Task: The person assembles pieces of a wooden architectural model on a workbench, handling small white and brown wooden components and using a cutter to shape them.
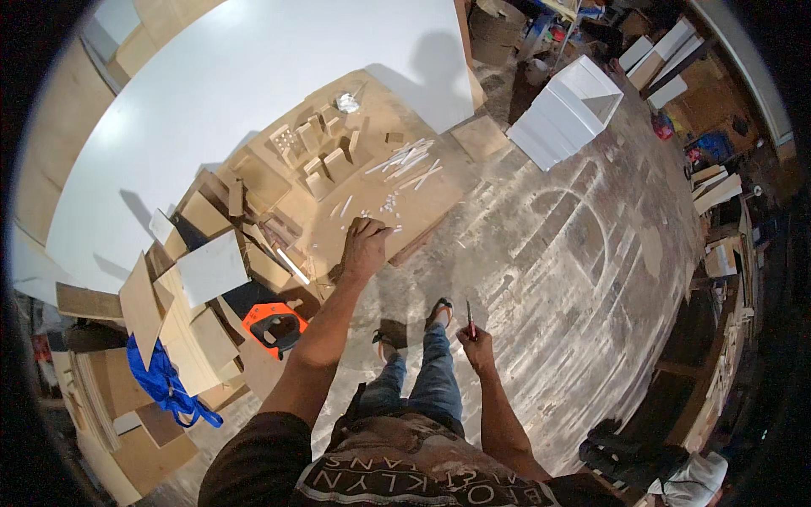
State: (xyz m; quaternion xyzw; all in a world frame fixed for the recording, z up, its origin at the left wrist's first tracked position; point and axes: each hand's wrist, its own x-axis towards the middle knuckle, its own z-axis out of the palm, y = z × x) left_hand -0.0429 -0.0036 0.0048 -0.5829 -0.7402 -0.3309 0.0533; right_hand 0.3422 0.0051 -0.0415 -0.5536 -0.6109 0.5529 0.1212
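Note:
My left hand is over the near edge of a brown board, its fingers curled together. Whatever they may pinch is too small to make out. Around the fingertips lie small white cut pieces. Farther off on the same board is a loose pile of thin white sticks. Several small wooden blocks stand left of the sticks, near a crumpled clear wrapper. Low over the floor, my right hand is closed round a slim red-handled tool whose thin dark tip points away from me.
A large white panel lies beyond the board. To the left are stacked wood offcuts, an orange saw handle and a blue bag. A white box-like piece stands on the stained concrete floor at far right.

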